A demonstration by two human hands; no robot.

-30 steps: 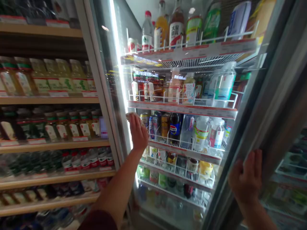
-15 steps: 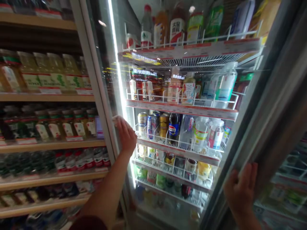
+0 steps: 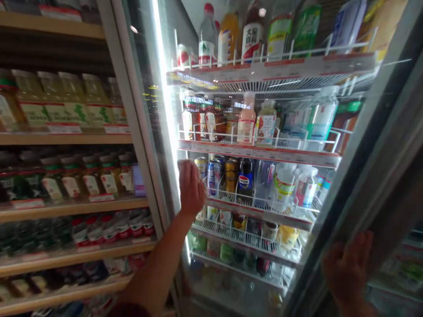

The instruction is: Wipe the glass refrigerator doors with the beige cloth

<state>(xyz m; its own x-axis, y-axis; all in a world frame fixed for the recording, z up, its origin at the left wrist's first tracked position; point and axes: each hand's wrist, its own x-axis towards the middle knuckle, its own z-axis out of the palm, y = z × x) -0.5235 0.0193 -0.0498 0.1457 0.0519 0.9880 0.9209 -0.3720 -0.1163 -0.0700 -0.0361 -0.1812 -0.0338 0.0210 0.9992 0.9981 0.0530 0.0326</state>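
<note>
I face a lit drinks fridge with wire shelves of bottles and cans. My left hand is raised with fingers straight and together, lying flat near the fridge's left frame, just beside a row of cans and a dark cola bottle. It holds nothing. My right hand rests low on the edge of the open fridge door, its fingers stretched up along the frame.
To the left stand wooden shelves packed with rows of bottled drinks. The fridge's top shelf carries tall bottles. Another glass-fronted case shows at the far right behind the door.
My left hand slid left to the fridge frame, then came back right beside the cans. My right hand has dropped lower along the door edge.
</note>
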